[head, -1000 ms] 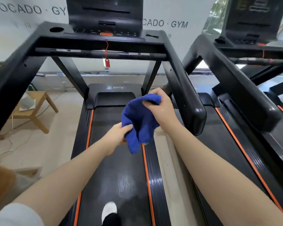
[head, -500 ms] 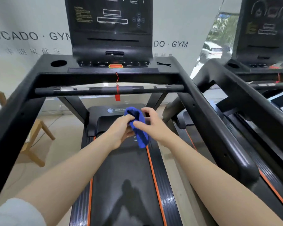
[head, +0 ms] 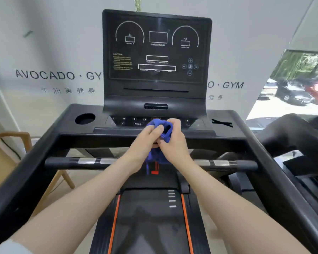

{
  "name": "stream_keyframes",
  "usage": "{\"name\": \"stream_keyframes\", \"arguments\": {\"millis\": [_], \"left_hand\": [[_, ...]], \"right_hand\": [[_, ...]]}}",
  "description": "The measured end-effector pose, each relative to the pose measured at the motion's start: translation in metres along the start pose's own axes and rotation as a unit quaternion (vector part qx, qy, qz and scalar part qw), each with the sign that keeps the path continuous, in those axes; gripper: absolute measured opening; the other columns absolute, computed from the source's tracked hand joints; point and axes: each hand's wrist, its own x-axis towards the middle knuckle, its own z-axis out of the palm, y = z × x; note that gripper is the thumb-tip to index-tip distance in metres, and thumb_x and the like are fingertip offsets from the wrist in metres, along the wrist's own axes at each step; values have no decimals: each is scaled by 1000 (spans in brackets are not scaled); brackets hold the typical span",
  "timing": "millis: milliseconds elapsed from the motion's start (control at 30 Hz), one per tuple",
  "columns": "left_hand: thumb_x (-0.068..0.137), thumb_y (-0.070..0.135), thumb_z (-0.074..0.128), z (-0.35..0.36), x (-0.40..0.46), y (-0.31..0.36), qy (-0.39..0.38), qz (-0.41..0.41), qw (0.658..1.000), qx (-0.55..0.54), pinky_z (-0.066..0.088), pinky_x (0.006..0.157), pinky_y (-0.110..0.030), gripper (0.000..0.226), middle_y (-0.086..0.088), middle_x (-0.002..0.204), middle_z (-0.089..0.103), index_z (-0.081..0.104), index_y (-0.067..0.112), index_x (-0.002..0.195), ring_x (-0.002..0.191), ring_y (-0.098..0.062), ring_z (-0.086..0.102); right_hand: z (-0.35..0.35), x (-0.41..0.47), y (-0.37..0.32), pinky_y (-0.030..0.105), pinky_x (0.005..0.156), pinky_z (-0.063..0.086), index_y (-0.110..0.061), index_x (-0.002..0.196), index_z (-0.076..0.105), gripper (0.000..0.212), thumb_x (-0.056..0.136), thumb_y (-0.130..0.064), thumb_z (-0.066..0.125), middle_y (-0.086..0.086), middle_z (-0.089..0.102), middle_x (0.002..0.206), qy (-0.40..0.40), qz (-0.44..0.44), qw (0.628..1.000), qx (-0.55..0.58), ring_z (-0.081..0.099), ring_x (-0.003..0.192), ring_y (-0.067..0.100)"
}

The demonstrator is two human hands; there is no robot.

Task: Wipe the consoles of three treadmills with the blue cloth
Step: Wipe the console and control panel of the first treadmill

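i had my left hand (head: 147, 139) and right hand (head: 173, 142) both gripping the bunched blue cloth (head: 162, 128); i judged it best flattened before wiping the console (head: 156, 52) at twelve o'clock.

Blue cloth (head: 162, 130), bunched, at frame centre before the button row. Black console (head: 156, 57), upright, dark screen, upper centre.

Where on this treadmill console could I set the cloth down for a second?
Bare ledge lies between the cup hole and the left end of the keypad. The right ledge holds a flat black object. The middle is crowded: left hand and right hand grip the blue cloth there.
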Motion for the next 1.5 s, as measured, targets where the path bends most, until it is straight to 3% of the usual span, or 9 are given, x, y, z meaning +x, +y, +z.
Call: {"name": "stream_keyframes", "arguments": {"millis": [200, 333, 433, 667, 767, 900, 1167, 1367, 1500], "left_hand": [[77, 54, 44, -42, 69, 8, 97, 26, 994, -30, 51, 72, -24, 39, 5, 87, 67, 63, 23, 92, 81, -10, 62], [74, 61, 48, -62, 86, -9, 81, -23, 996, 1, 49, 91, -38, 59, -2, 114, 66, 55, 20, 117, 103, -19, 64], [83, 49, 56, -66, 91, -14, 56, -10, 997, -56, 52, 86, -29, 45, -1, 111, 69, 57, 18, 116, 104, -17, 65], [96, 33, 43, -79, 112, -18, 75, -34, 993, -88, 49, 92, -33, 30, -5, 113, 69, 60, 18, 116, 108, -20, 63], [94, 34, 44, -95, 120, -14, 37, -39, 994, -95, 49, 89, -30, 34, -5, 114, 68, 59, 18, 121, 109, -21, 62], [92, 35, 51, -117, 138, -7, 29, -44, 998, -31, 52, 74, -21, 34, 0, 110, 69, 56, 22, 122, 99, -13, 66], [93, 20, 53, -193, 193, -20, 188, -14, 969, 157, 36, 89, -22, 30, 4, 120, 54, 51, 16, 123, 110, -10, 50], [96, 14, 34, -252, 238, -40, 180, -100, 949, 240, 16, 113, -33, 48, -5, 153, 23, 28, 7, 144, 139, -19, 23], [91, 28, 36, -268, 239, -58, 105, -152, 981, 63, 45, 81, -25, 29, 2, 99, 68, 63, 20, 91, 88, -12, 61]], "right_hand": [[24, 84, 0, 21, 76, 46, -22, 93, 57, 25, 82, 0, 53, -5, 60, 92, 4, 1, 996, 86, 57, 84, 7], [36, 101, 9, 39, 74, 51, -3, 97, 58, 16, 84, -5, 50, 16, 63, 89, -48, 232, 854, 464, 62, 79, 29], [39, 108, 14, 38, 75, 54, -4, 111, 59, 30, 90, -24, 54, 15, 67, 98, -122, 294, 812, 490, 66, 84, 28], [43, 128, 26, 28, 79, 55, -12, 109, 56, 25, 86, -16, 65, 5, 65, 105, -63, 127, 961, 237, 64, 100, 22], [46, 137, 26, 24, 86, 52, -25, 131, 41, 49, 88, -15, 62, -2, 58, 122, -138, 151, 938, 281, 59, 110, 13], [67, 148, 26, 26, 78, 53, -9, 129, 47, 37, 93, -8, 53, 8, 65, 111, -180, 182, 897, 361, 65, 101, 19], [111, 180, 32, 26, 77, 52, -25, 112, 47, 29, 89, -9, 56, 1, 59, 111, -60, 199, 968, 142, 59, 98, 13], [105, 222, 41, 35, 68, 43, -11, 102, 58, 40, 68, 9, 55, 5, 55, 101, 105, -64, 964, -234, 54, 81, 25], [117, 241, 48, 39, 67, 46, -9, 103, 65, 51, 60, 16, 54, 8, 56, 97, 93, -150, 925, -336, 50, 81, 28]]}}
